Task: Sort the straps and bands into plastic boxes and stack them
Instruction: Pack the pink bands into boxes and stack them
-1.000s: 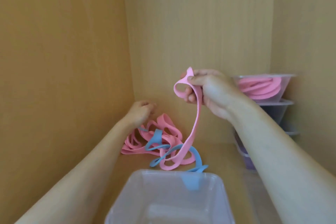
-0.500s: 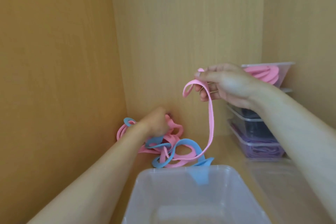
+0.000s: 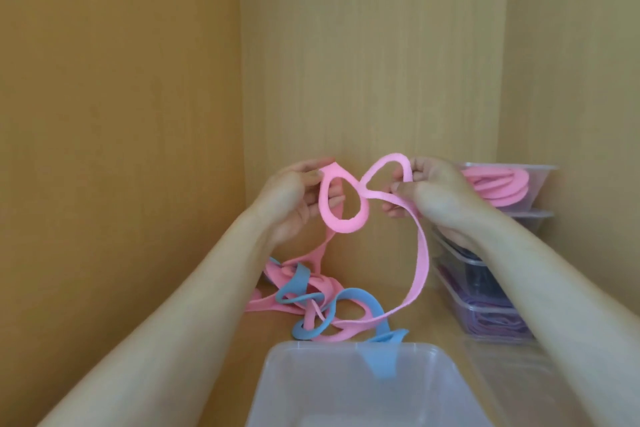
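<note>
Inside a wooden cabinet, a person's left hand (image 3: pixel 294 198) and right hand (image 3: pixel 433 194) each hold a grip clamped on a pink band (image 3: pixel 420 253), lifted and twisted into loops between them. Its lower length trails down into a tangle of pink and blue bands (image 3: pixel 322 305) lying on the shelf (image 3: pixel 433 315) by the back corner. An empty clear plastic box (image 3: pixel 346 388) sits nearest the camera. At right, a stack of boxes (image 3: pixel 498 253) stands against the wall, the top box (image 3: pixel 533 184) holding pink bands.
</note>
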Available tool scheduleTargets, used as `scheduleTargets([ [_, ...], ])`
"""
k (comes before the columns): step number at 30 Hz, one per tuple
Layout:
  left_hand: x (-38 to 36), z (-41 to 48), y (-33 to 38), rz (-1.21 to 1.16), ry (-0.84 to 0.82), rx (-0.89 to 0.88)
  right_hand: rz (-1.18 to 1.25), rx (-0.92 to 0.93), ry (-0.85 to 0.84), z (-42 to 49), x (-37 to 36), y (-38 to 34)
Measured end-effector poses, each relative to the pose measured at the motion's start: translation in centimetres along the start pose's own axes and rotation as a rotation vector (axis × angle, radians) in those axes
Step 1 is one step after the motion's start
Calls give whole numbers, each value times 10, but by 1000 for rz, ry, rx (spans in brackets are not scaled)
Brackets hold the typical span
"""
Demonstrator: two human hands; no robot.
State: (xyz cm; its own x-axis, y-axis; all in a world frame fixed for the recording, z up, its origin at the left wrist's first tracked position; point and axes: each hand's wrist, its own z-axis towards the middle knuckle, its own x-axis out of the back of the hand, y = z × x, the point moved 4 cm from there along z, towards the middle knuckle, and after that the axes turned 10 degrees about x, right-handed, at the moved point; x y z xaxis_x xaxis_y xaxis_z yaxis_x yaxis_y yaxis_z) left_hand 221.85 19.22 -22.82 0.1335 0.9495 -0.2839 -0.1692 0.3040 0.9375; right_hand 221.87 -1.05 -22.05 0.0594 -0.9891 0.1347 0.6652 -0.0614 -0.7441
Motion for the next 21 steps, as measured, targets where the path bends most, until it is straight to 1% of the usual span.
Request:
scheduleTargets([
  [3, -1, -7, 3, -197, -88, 75, 143, -45, -50, -2, -5, -2],
  [5, 2, -9, 5, -305, -97, 108, 158, -94, -82, -4, -8, -1],
  [7, 3, -11, 7, -384, -92, 121, 164, -157, -172, -7, -13, 3],
  [10, 3, -13, 7, -431, -93, 137, 297, -230, -353, -16, -26, 6],
  [12, 3, -16, 7, -434, -110, 150, 348, -227, -396, -18, -32, 8],
  [14, 2, -18, 8, -443, -141, 149, 381, -213, -388, -16, -34, 8],
  [15, 1, -19, 9, -402, -142, 134, 399, -206, -378, -16, -33, 7],
  [16, 1, -18, 10, -299, -123, 106, 414, -198, -367, -15, -32, 6],
  [17, 1, -16, 9, -119, -72, 67, 423, -190, -351, -14, -31, 6],
  [19, 1, -15, 9, 373, 63, -65, 417, -168, -321, -12, -28, 3],
  [20, 0, -14, 8, 583, 104, -135, 409, -157, -316, -12, -27, 1],
  [21, 0, -13, 6, 737, 118, -185, 404, -147, -317, -11, -26, -1],
])
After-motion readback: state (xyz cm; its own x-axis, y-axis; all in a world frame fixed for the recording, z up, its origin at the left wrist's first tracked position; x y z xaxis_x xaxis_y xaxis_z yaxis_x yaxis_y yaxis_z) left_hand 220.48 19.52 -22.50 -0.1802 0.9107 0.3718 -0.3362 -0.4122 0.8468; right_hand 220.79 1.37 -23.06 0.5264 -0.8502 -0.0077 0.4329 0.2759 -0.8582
